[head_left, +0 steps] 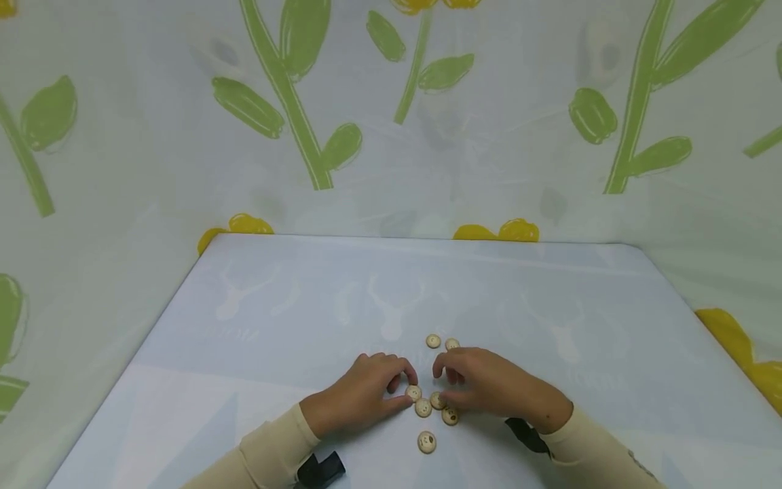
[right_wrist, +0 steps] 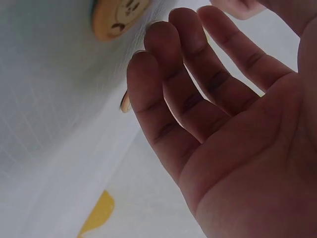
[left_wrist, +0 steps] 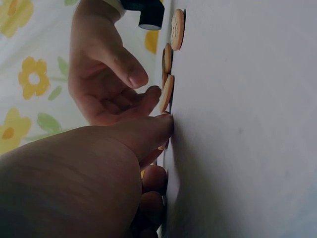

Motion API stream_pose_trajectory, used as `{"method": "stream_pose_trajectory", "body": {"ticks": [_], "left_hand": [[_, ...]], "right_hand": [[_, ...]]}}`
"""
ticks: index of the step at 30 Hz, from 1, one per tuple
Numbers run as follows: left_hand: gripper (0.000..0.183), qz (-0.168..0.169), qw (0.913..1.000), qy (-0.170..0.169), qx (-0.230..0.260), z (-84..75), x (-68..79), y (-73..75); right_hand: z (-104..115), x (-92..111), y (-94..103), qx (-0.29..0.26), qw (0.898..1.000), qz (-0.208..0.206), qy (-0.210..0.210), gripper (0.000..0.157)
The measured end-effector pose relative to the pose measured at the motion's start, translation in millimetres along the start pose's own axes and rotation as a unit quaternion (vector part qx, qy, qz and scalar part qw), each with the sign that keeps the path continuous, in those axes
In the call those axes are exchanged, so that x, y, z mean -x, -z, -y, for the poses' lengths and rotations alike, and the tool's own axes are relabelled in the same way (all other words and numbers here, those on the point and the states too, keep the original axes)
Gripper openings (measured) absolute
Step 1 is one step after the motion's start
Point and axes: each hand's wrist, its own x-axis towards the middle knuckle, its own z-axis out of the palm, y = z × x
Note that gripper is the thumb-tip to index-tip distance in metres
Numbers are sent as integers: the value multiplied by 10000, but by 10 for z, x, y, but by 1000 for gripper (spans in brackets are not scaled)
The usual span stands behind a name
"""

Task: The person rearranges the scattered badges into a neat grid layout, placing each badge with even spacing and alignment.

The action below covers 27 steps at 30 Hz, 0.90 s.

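Small round wooden discs lie on the table in front of me. My left hand (head_left: 369,390) pinches one wooden disc (head_left: 413,393) between thumb and index finger, low at the tabletop. Just beside it sits another disc (head_left: 423,407). My right hand (head_left: 489,380) hovers over the group with its fingers loosely bent, the thumb tip right by a disc (head_left: 436,401). In the right wrist view its fingers (right_wrist: 193,64) are spread and relaxed, with a disc (right_wrist: 119,17) bearing a dark drawn face beside them. A further disc (head_left: 450,416) lies under the right thumb side.
Two discs lie farther back, one in the open (head_left: 433,341) and one partly behind the right hand (head_left: 452,343). Nearer me lies a single disc (head_left: 426,442). The white table (head_left: 293,292) ends at a curtain (head_left: 427,170) with green leaves and yellow flowers.
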Motion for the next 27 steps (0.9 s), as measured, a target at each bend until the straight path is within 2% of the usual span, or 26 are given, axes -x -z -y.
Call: {"method": "stream_pose_trajectory", "body": {"ticks": [8, 18, 27], "left_hand": [[19, 69, 10000, 64, 23, -2, 10, 3], [19, 92, 10000, 32, 6, -3, -1, 10], [19, 73, 10000, 16, 7, -11, -6, 14]], "right_hand": [[16, -16, -35, 100, 9998, 101, -112, 25], [49, -19, -40, 239, 9995, 132, -176, 25], [41, -10, -68, 347, 9994, 70, 0, 24]]}}
